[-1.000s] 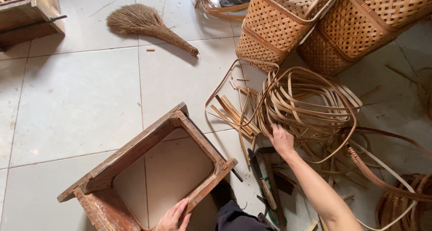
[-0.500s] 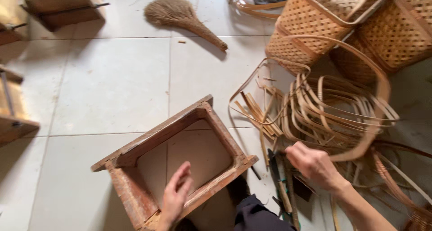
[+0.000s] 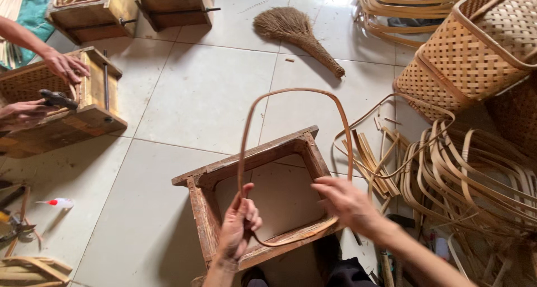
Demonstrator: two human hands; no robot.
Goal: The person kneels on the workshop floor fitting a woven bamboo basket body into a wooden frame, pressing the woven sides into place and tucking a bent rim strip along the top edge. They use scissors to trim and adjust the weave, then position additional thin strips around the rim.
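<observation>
You now hold the bent bamboo hoop (image 3: 296, 91) over the open wooden frame (image 3: 254, 158), lifted from the strip pile (image 3: 464, 175); left hand (image 3: 238, 225) fingers clamped on it, right hand (image 3: 344, 200) fingers pinching its side.

four wooden box frames: one under the hands (image 3: 254, 161), one by a co-worker (image 3: 84, 105), two at the top (image 3: 92, 10) (image 3: 176, 5). one broom (image 3: 296, 32), one bent hoop (image 3: 291, 91), one small bottle (image 3: 59, 202). two woven baskets show (image 3: 475, 52) (image 3: 517, 111).
</observation>
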